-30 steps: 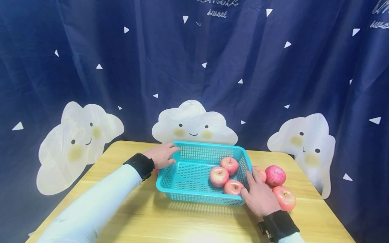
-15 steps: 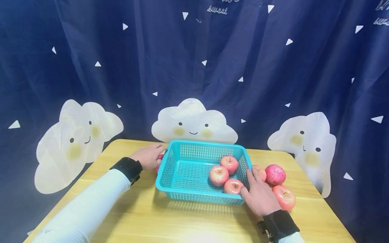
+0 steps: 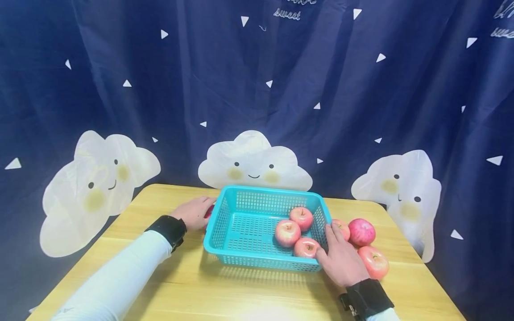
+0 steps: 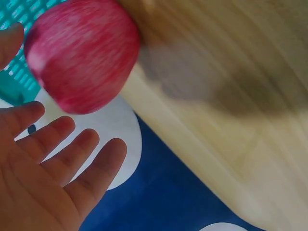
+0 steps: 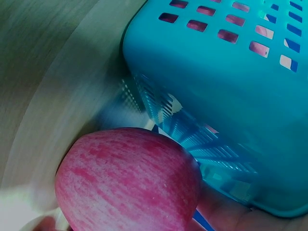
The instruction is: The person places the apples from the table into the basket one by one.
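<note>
A turquoise perforated basket (image 3: pixel 257 260) stands on the table with three pink-red apples (image 3: pixel 288 233) towards its right side. To its left, my left hand (image 3: pixel 194 213) reaches around a darker red apple (image 4: pixel 84 55), mostly hidden in the head view. In the left wrist view the fingers (image 4: pixel 103 166) are spread and relaxed beside that apple, with a gap to it. My right hand (image 3: pixel 344 261) rests at the basket's right front corner, fingers extended along the rim and the thumb at the corner. In the right wrist view a red apple (image 5: pixel 127 180) lies close to that hand.
Several apples lie right of the basket, among them a deep red one (image 3: pixel 362 232) and a paler one (image 3: pixel 374 263) by the right wrist. The wooden table (image 3: pixel 225 294) ends at a dark blue curtain (image 3: pixel 257 67) with white cloud prints.
My left hand has moved left from over the basket's left rim to the red apple outside it. The right hand stays at the basket's right corner; the basket and its apples keep their places.
</note>
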`<state>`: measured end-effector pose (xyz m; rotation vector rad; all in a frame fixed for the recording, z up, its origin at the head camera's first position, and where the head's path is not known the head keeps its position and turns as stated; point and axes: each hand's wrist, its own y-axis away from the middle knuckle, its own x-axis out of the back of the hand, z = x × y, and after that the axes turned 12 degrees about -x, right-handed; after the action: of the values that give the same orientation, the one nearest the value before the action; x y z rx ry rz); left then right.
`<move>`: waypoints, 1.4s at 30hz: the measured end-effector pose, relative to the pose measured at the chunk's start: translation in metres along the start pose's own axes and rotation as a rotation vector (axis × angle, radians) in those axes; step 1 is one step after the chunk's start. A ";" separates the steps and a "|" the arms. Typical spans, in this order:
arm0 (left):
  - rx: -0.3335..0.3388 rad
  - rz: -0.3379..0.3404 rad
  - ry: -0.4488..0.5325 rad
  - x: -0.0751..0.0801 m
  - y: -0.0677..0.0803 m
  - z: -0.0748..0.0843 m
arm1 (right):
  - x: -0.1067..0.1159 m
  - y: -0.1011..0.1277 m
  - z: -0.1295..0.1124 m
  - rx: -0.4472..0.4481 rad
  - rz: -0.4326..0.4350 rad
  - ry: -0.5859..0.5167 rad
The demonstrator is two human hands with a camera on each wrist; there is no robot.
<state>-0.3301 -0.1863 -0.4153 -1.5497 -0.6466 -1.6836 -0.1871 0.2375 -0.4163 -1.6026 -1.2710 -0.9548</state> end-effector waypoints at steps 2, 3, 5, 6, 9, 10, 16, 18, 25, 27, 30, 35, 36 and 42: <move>-0.009 0.009 0.006 -0.005 0.000 -0.002 | -0.001 0.000 0.000 -0.004 -0.003 0.002; -0.012 0.010 0.009 -0.007 0.000 -0.003 | -0.002 0.000 0.000 -0.006 -0.003 0.002; -0.025 0.019 0.013 -0.010 0.000 -0.004 | -0.003 -0.001 0.001 -0.011 -0.004 0.006; -0.030 0.022 0.017 -0.011 0.000 -0.004 | -0.003 0.000 0.001 -0.009 0.000 0.007; -0.057 0.030 0.036 -0.015 -0.001 -0.004 | -0.003 -0.001 0.001 -0.004 0.011 0.008; -0.065 0.030 0.043 -0.017 -0.001 -0.003 | -0.003 -0.001 0.001 -0.002 0.012 0.009; -0.092 0.035 0.059 -0.024 -0.001 -0.002 | -0.002 -0.001 0.000 -0.011 0.001 0.012; -0.085 0.039 0.060 -0.024 -0.001 -0.001 | -0.002 -0.001 0.000 -0.014 -0.005 0.011; -0.084 0.039 0.064 -0.022 -0.001 0.001 | 0.000 0.000 0.000 -0.013 -0.007 0.014; -0.088 0.044 0.054 -0.021 0.000 0.001 | 0.000 0.000 0.000 -0.010 -0.004 0.013; -0.088 0.049 0.038 -0.022 0.002 0.000 | -0.001 0.000 0.000 -0.013 -0.005 0.014; -0.073 0.068 0.021 -0.022 0.005 -0.003 | 0.000 0.000 -0.001 -0.015 -0.009 0.011; -0.068 0.069 0.016 -0.020 0.005 -0.003 | 0.000 0.000 -0.001 -0.014 -0.010 0.010; -0.027 0.036 -0.001 -0.008 0.007 -0.001 | 0.002 0.002 -0.002 -0.012 -0.020 0.008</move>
<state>-0.3251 -0.1899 -0.4242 -1.5725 -0.5956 -1.6709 -0.1852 0.2364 -0.4137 -1.5971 -1.2802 -0.9821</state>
